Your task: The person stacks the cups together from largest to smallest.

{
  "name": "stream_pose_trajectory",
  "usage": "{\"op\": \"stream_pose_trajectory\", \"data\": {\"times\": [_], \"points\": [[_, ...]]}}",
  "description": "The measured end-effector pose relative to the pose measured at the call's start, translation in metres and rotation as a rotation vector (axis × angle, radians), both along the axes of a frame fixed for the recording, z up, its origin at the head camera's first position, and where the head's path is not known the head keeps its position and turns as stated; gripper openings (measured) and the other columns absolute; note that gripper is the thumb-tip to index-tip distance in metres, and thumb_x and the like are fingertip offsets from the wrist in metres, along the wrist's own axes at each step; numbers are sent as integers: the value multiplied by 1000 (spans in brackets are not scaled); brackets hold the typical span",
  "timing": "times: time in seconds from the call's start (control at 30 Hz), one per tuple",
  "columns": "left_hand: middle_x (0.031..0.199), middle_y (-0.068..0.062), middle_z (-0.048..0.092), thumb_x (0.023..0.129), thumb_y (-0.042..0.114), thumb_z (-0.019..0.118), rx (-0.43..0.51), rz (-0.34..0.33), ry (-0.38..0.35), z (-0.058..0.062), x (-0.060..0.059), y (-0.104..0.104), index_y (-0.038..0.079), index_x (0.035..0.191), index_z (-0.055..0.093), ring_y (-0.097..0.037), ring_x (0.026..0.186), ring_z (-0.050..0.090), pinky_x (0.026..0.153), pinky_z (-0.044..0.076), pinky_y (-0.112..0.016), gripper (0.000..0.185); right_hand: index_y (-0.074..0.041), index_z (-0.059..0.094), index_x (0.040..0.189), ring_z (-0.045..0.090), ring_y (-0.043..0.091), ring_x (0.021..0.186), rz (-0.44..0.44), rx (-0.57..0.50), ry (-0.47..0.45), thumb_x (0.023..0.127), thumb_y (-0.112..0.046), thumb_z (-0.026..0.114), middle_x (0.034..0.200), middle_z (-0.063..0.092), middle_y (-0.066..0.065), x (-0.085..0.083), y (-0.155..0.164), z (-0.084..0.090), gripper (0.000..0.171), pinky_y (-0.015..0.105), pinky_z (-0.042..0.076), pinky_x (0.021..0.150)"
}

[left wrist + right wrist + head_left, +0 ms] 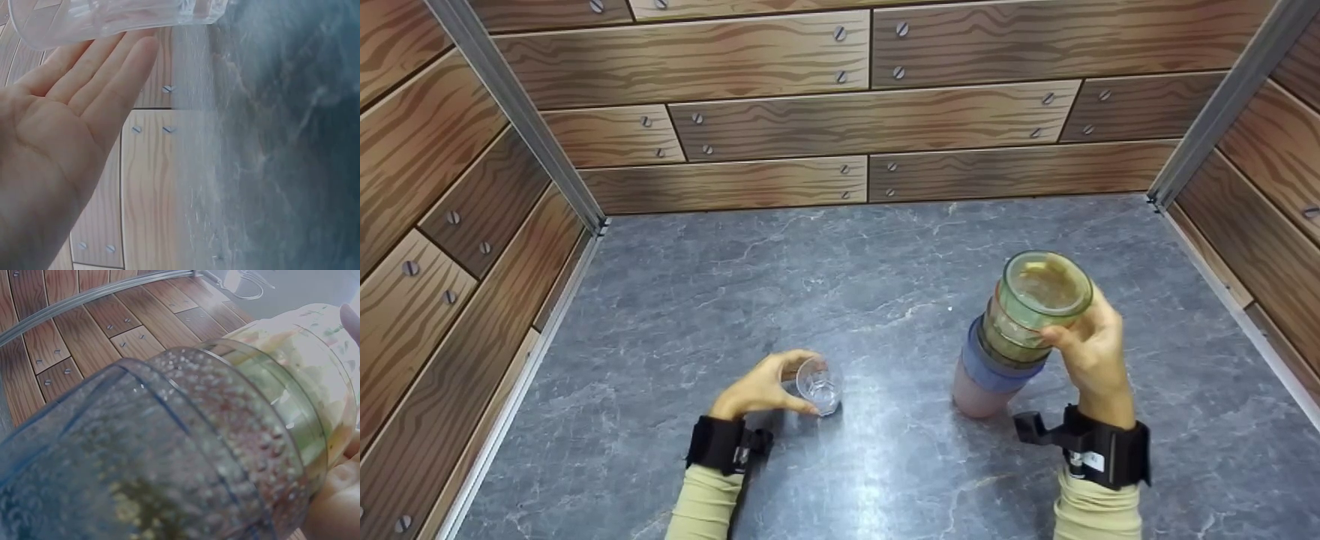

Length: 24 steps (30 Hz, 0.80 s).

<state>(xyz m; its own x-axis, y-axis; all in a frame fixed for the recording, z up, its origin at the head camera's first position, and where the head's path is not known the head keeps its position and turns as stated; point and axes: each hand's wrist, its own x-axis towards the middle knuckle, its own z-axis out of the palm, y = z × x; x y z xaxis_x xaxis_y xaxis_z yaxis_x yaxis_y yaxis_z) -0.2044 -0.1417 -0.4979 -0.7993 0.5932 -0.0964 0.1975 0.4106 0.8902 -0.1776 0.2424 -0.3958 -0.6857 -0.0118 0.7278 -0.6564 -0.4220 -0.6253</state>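
Note:
A small clear glass [820, 390] is near the middle front of the table. My left hand [771, 384] curves around it, thumb on the near side and fingers behind; in the left wrist view the fingers look fairly straight beside the clear glass [112, 19]. At the right, my right hand [1091, 349] grips the green glass [1039, 311] at the top of a stack of nested coloured glasses. Below it come a smoky olive glass [1011, 341], a blue glass [997, 367] and a pink glass [979, 394]. Whether the stack's base touches the table is unclear.
A dark grey marbled tabletop [720, 285] lies under both hands. Wood-patterned panels [780, 127] wall it at the back and both sides, with metal posts [525, 112] in the corners. Black wrist straps [720, 446] sit over the sleeves.

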Motion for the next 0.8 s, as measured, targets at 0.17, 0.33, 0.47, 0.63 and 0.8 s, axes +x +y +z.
{"op": "stream_pose_trajectory", "data": {"times": [0.17,0.33,0.47,0.63,0.8], "points": [[132,-13,55,66,17,81,18,4,-1,-1,0,3,6,130,47,-30,121,53,107,42,-44,73,13,40,131,60,24,110,-11,8,-1,73,4,70,122,59,20,0,0,0,65,28,51,96],[132,-13,55,66,18,81,18,11,23,-3,0,5,5,131,46,-30,121,53,107,42,-44,75,13,39,131,60,25,110,2,3,0,73,5,70,123,59,20,0,0,0,66,28,51,97],[133,-14,53,66,17,81,29,11,31,-4,0,5,4,132,45,-30,123,51,109,40,-44,76,13,39,131,60,25,110,3,9,1,73,5,70,123,59,20,0,0,0,66,28,51,97],[134,-13,53,66,18,81,36,20,7,-4,-1,6,5,133,44,-29,124,51,109,40,-43,77,13,39,131,60,25,110,-1,14,0,73,5,70,123,59,20,0,0,1,66,28,51,97],[132,-14,54,66,16,81,47,16,13,-5,-1,6,5,132,45,-29,122,53,108,42,-43,76,14,39,131,60,25,110,-3,8,4,73,5,70,122,59,20,0,-1,1,66,29,51,97]]}}
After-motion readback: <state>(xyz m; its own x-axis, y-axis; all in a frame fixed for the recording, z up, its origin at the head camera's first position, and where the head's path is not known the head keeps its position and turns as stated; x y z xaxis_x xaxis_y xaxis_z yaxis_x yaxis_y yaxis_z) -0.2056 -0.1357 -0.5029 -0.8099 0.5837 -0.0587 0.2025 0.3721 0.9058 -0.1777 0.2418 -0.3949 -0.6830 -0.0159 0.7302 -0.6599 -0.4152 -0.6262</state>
